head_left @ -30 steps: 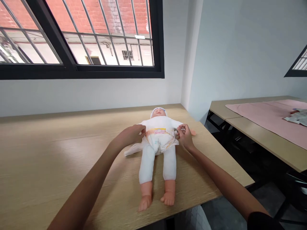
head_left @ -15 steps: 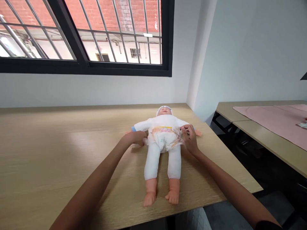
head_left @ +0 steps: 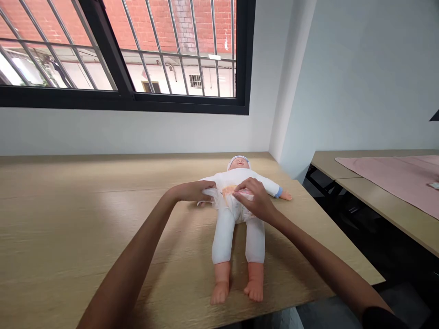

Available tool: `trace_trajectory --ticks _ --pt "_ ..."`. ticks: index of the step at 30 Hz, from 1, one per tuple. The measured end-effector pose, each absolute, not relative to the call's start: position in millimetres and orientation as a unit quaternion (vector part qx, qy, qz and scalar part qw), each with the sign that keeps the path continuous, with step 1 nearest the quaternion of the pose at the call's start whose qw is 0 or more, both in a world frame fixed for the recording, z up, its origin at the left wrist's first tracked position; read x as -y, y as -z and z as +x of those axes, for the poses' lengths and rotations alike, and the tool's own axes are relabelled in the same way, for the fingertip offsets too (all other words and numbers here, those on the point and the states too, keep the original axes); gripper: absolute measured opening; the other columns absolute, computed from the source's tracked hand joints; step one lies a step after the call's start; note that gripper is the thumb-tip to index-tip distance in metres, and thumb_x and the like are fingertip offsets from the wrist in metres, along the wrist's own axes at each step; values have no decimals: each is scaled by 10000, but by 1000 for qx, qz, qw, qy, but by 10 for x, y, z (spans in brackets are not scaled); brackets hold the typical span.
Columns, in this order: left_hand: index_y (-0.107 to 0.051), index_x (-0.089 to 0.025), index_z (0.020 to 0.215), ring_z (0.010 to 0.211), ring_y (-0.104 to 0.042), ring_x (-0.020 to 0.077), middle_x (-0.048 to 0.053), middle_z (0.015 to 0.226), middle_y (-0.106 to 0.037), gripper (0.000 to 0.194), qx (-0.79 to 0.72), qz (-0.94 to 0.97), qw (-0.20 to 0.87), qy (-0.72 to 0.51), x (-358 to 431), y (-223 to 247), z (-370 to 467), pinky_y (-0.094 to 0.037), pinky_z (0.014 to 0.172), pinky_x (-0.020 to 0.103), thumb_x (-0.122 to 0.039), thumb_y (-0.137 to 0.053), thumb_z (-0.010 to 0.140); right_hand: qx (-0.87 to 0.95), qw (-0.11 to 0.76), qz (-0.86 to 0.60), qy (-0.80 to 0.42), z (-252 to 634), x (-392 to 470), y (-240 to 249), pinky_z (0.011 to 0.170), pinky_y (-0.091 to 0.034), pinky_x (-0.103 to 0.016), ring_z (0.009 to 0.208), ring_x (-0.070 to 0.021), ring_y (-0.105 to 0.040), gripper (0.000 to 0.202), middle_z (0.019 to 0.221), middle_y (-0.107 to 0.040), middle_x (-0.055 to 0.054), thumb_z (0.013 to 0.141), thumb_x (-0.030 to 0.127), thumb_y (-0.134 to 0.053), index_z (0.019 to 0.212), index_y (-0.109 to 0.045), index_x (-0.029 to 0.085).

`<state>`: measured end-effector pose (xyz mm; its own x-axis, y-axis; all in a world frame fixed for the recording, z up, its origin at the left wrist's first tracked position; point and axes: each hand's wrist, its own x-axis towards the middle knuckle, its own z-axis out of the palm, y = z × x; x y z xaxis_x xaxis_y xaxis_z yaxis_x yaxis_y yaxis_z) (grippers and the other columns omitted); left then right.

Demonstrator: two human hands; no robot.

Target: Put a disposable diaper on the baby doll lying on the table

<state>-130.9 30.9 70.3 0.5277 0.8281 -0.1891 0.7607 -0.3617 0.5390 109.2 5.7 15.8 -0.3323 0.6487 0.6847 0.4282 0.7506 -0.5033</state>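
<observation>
A baby doll [head_left: 222, 244] in a white suit and cap lies on its back on the table, feet toward me. Around its hips sits a white diaper [head_left: 236, 211] with a coloured print at the waist. My left hand [head_left: 197, 189] is closed on the diaper's thin side flap, which stretches out from the doll's hip. Over the front waist of the diaper lies my right hand [head_left: 258, 201], thumb and fingers pinched together at the print. It covers part of the diaper, and the exact bit between its fingertips is hidden.
The wooden table [head_left: 85, 237] reaches the wall under a barred window [head_left: 181, 104]. Off to the right, past a gap, a second table [head_left: 380, 196] carries a pink cloth [head_left: 394, 176]. The near table's right edge runs close to the doll.
My right hand has moved inward from the doll's side onto the diaper's front. My left hand still holds the flap, now slightly higher. The view has shifted a little.
</observation>
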Motion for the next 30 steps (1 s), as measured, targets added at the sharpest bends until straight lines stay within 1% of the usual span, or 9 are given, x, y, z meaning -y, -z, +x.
trace_trajectory --ticks 3,5,7,10,15,18,22,25,30 --pt "-525 -190 942 698 -566 158 6 773 -594 266 -453 804 383 -44 -330 -717 -1325 -441 647 250 -359 -585 745 859 389 -315 -107 844 -133 -244 918 -396 -418 1001 -243 -564 55 1027 -626 -49 836 279 -665 829 -660 225" --pt "-511 -189 970 713 -556 152 3 792 -578 310 -448 800 395 -47 -344 -725 -1358 -435 646 244 -356 -606 727 878 346 -308 -124 726 -200 -264 990 -363 -475 1056 -267 -553 25 1091 -626 -49 821 268 -674 811 -679 246" --pt "-515 -190 1001 730 -549 148 8 835 -580 351 -450 801 394 -42 -347 -741 -1395 -434 651 244 -359 -622 713 885 309 -311 -156 659 -257 -269 1072 -266 -557 1073 -270 -560 29 1087 -644 -27 830 267 -659 829 -687 269" --pt "-526 -194 1037 717 -536 140 2 826 -580 404 -461 797 386 -59 -324 -789 -1436 -426 653 247 -387 -642 701 885 280 -327 -179 630 -317 -256 1112 -104 -651 1142 -272 -547 134 1135 -642 -31 842 271 -645 973 -670 259" --pt "-486 -200 1068 652 -502 126 -12 753 -561 435 -472 779 401 -96 -271 -868 -1456 -385 597 237 -374 -654 706 884 291 -347 -114 620 -348 -188 1118 -156 -630 1157 -286 -533 237 1143 -640 -94 849 337 -643 1043 -644 200" --pt "-482 -205 1079 649 -483 118 -9 763 -555 415 -470 786 387 -109 -271 -873 -1455 -358 571 222 -358 -636 725 884 282 -369 -65 601 -319 -140 1102 -171 -657 1170 -327 -505 406 1208 -599 -151 819 373 -677 1156 -598 161" --pt "-469 -207 1126 593 -443 106 -19 728 -535 447 -485 791 358 -106 -281 -865 -1447 -333 531 219 -379 -620 742 879 296 -374 -25 588 -259 -117 1102 -82 -697 1235 -351 -443 476 1285 -548 -178 837 451 -642 1199 -566 150" --pt "-467 -204 1149 553 -447 105 -35 675 -506 460 -496 790 341 -117 -279 -869 -1438 -336 526 229 -370 -607 743 874 320 -367 -12 590 -205 -151 1098 -17 -710 1274 -339 -419 448 1336 -519 -165 851 475 -624 1190 -570 188" --pt "-477 -210 1152 605 -522 130 -21 717 -552 484 -507 783 330 -143 -291 -873 -1439 -367 535 233 -362 -622 717 902 304 -306 17 605 -103 -230 1160 -21 -622 1231 -254 -496 365 1293 -584 -53 942 463 -483 1238 -556 264"
